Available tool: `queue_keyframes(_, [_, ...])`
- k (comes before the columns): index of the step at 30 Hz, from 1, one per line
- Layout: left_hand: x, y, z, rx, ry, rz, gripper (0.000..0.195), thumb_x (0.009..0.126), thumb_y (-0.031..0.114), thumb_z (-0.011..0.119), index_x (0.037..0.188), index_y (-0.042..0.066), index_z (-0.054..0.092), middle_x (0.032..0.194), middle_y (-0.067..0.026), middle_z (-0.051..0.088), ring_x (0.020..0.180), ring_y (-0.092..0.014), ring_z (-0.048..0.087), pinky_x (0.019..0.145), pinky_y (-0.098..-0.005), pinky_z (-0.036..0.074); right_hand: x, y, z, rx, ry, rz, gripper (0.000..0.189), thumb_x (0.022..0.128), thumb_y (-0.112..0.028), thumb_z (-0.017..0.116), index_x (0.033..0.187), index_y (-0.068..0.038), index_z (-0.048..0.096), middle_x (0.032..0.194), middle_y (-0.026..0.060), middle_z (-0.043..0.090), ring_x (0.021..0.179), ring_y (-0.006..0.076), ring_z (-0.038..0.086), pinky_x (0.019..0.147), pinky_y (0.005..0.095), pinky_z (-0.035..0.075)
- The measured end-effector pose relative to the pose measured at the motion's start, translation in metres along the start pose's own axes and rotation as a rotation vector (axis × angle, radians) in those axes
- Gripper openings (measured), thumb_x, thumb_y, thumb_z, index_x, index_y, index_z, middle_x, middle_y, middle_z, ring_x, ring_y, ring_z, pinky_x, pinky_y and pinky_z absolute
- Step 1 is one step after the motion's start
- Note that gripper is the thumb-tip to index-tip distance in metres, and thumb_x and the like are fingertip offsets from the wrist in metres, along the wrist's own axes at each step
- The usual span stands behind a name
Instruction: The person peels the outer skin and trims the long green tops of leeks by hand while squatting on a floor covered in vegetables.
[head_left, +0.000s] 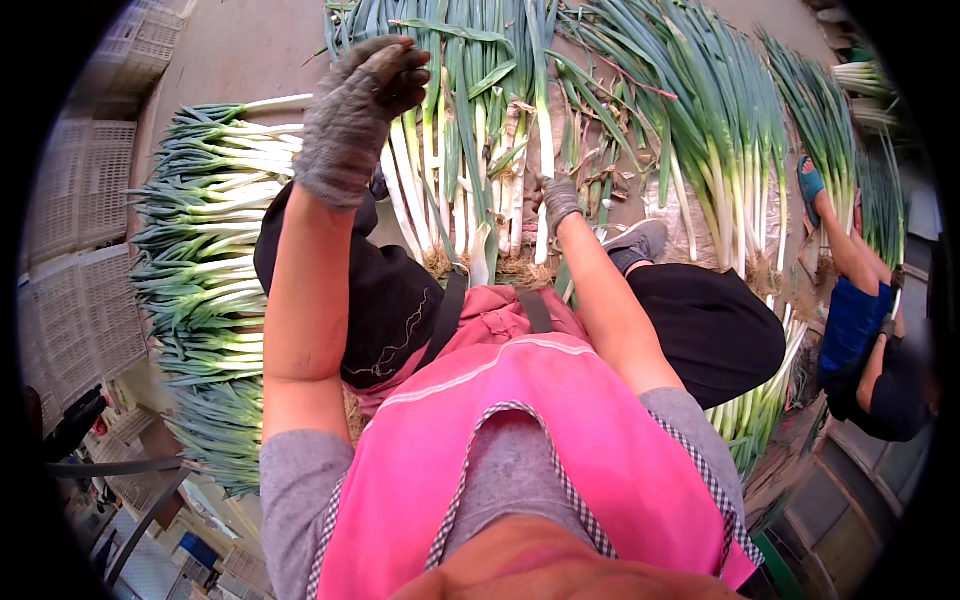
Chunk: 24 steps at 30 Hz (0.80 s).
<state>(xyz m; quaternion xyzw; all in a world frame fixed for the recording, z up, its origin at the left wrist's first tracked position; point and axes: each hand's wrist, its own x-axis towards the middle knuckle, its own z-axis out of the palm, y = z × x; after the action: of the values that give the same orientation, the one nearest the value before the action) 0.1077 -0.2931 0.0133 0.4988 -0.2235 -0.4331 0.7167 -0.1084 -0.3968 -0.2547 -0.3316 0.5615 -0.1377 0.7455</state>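
Observation:
My left hand (358, 120), in a dirty grey work glove, is raised over the left edge of the long green onions (442, 157) lying before me. Its fingers are loosely bent, and no onion shows in it. Lower and to the right, my right hand (561, 201), gloved too, grips the white shank of one long green onion (545, 139). That stalk's leaves point away from me and its roots lie towards me. Loose peeled leaves and dry skins (600, 142) lie just right of it. Brown root tufts (525, 270) are by my lap.
A long row of clean white-stemmed onions (225, 217) lies at the left, near white plastic crates (82, 180). More unpeeled onions (720, 142) lie at the right. Beyond them a co-worker (862, 322) in blue shorts sits. My shoe (637, 240) rests beside the scraps.

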Motion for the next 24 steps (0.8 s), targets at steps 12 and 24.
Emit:
queue_keyframes(12, [0.013,-0.092,0.077,-0.345,-0.105,-0.432,0.021,0.083,0.025,0.055,0.083,0.005,0.05,0.068,-0.0048,0.052,0.053,-0.013,0.052,0.049,-0.0276,0.049,-0.163,-0.074,0.019,0.455,-1.022,0.058,0.032,0.081,-0.034,0.056,0.098,-0.007,0.049,0.056,-0.0034,0.041,0.037,0.0035,0.035,0.036,0.0185,0.031])
queue_keyframes(24, [0.064,-0.091,0.035,-0.013,0.274,0.043,0.016,0.085,0.02,0.051,0.075,0.008,0.047,0.052,-0.0006,0.045,0.04,-0.012,0.044,0.035,-0.025,0.037,-0.216,-0.023,-0.006,-0.774,-0.278,-0.488,0.044,0.073,-0.03,0.061,0.103,-0.001,0.047,0.069,0.0116,0.055,0.062,0.0225,0.055,0.056,0.0328,0.044])
